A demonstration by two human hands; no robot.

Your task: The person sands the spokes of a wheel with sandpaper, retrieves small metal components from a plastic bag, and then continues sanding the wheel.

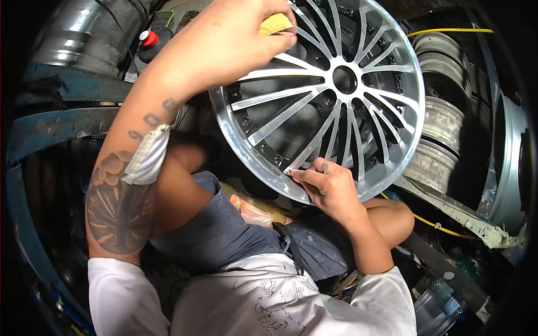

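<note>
Blue metal beams (73, 92) at the left of a dim, cluttered room; dusty rims (440, 120) stacked at the right, near a yellow cable (448, 30). Tilted in front of the bent legs (179, 190): a silver wheel (333, 78), with its support hidden from sight. Cut off at the top edge: the wheel's upper lip and part of the left hand (241, 33), with a yellow pad (276, 24) grasped in its fingers. Fingers of the right hand (332, 187) bent against the lower lip, impossible to tell whether around anything. Clear of hands: the right-side spokes (384, 69). Near the wheel's right edge, the rims; at its left, a dark gap.
</note>
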